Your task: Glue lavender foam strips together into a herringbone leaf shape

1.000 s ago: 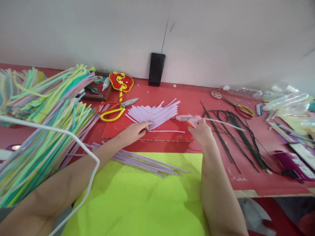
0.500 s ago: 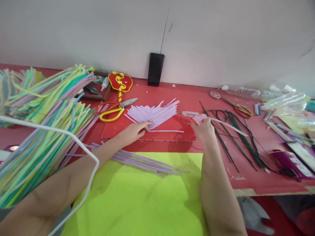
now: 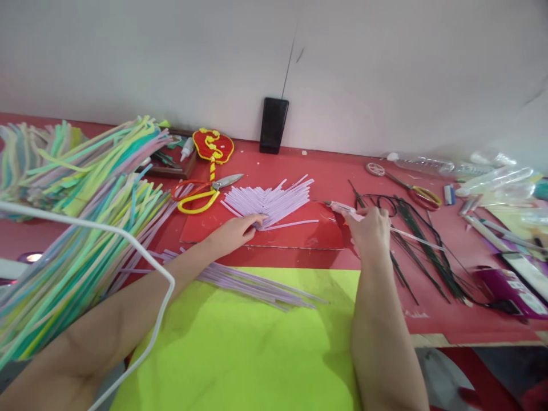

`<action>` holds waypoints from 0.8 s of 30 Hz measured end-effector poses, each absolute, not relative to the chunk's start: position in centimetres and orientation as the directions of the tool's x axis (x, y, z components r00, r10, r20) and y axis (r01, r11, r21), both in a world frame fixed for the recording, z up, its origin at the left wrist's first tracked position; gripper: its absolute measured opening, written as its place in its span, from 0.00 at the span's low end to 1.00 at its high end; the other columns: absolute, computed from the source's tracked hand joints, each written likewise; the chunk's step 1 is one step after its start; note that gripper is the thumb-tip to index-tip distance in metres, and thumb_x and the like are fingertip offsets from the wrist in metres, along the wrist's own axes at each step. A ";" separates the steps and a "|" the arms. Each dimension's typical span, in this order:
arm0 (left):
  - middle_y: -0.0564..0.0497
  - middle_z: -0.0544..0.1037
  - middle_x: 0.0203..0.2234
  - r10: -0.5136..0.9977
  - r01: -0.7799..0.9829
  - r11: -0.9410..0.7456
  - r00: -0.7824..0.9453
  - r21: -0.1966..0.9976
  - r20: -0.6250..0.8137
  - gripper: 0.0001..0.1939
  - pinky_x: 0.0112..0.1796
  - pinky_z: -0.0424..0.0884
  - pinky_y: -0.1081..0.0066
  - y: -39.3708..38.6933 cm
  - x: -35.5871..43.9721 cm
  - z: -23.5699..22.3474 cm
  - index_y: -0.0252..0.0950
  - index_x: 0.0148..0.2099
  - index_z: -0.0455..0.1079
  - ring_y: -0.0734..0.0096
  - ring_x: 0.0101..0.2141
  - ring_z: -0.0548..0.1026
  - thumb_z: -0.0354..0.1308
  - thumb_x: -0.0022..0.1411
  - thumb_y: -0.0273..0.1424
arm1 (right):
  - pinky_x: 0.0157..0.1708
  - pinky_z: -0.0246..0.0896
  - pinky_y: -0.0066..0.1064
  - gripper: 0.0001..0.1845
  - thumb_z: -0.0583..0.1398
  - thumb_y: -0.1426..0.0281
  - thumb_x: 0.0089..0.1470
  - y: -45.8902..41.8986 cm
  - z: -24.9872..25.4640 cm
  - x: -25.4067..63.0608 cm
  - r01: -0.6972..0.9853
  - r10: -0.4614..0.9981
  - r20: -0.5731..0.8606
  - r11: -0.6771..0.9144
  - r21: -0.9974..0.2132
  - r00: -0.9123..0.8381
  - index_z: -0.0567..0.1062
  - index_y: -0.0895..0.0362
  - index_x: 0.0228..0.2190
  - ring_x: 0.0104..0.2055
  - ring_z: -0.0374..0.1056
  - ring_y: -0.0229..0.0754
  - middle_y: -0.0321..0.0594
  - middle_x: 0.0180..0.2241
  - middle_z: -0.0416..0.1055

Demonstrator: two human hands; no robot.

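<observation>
Lavender pipe cleaners (image 3: pixel 282 200) lie side by side in a leaf-like fan on a red board (image 3: pixel 308 237). My left hand (image 3: pixel 235 233) is at the fan's lower point, thumb and forefinger closed on the end of a pipe cleaner; its exact grip is partly hidden. One lavender strip slants out to the right from there. In my right hand (image 3: pixel 371 228), fingers wrapped round it, is a pink glue gun (image 3: pixel 341 208) at the board's right edge. Its nozzle points left, and a clear glue stick (image 3: pixel 417 237) sticks out behind.
Loose lavender pipe cleaners (image 3: pixel 252 288) lie on yellow-green cloth before me. Bundles of coloured pipe cleaners (image 3: pixel 85 257) fill the left, behind a white cable (image 3: pixel 107 227). Scissors (image 3: pixel 199 200), a phone (image 3: pixel 274 125), dark green stems (image 3: pixel 423 245) and more scissors (image 3: pixel 423 197) surround the board.
My right hand has moved right with the glue gun, away from the fan. The loose strip at the fan's lower point now tilts upward. My left hand stays at that point.
</observation>
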State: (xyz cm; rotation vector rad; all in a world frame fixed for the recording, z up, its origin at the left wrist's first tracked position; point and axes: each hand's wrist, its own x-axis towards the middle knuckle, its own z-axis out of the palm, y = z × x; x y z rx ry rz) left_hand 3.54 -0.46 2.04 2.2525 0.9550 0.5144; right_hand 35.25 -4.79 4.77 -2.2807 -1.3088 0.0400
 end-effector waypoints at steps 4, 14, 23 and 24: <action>0.48 0.74 0.51 0.756 0.517 -0.522 0.649 0.679 0.086 0.20 0.50 0.67 0.67 -0.6 3.6 2.2 0.37 0.53 0.63 0.70 0.49 0.73 0.47 0.60 0.21 | 0.40 0.63 0.35 0.09 0.61 0.66 0.47 -4.4 4.9 32.1 0.777 0.981 0.102 -0.065 -0.626 0.163 0.73 0.56 0.32 0.35 0.69 0.41 0.39 0.33 0.73; 0.48 0.72 0.53 0.734 0.489 -0.559 0.667 0.670 0.126 0.13 0.52 0.67 0.63 -0.4 3.4 1.7 0.38 0.47 0.63 0.68 0.51 0.72 0.47 0.60 0.22 | 0.43 0.64 0.36 0.11 0.58 0.75 0.48 -3.3 1.9 30.4 0.764 0.971 0.237 0.162 -0.624 -0.013 0.73 0.56 0.36 0.37 0.69 0.40 0.39 0.35 0.70; 0.46 0.73 0.52 0.759 0.561 -0.542 0.646 0.626 0.078 0.16 0.48 0.70 0.63 -0.8 3.5 2.1 0.38 0.52 0.60 0.64 0.48 0.74 0.47 0.61 0.22 | 0.43 0.65 0.36 0.12 0.57 0.75 0.50 -2.3 1.5 29.9 0.773 0.961 0.274 0.143 -0.618 0.041 0.73 0.57 0.39 0.39 0.69 0.42 0.41 0.37 0.69; 0.46 0.72 0.52 0.758 0.558 -0.542 0.647 0.629 0.080 0.16 0.48 0.70 0.63 -0.8 3.5 2.1 0.38 0.52 0.60 0.64 0.49 0.74 0.47 0.61 0.22 | 0.43 0.65 0.36 0.12 0.57 0.75 0.50 -2.3 1.4 29.9 0.771 0.957 0.287 0.154 -0.617 0.038 0.73 0.57 0.38 0.39 0.69 0.41 0.42 0.37 0.69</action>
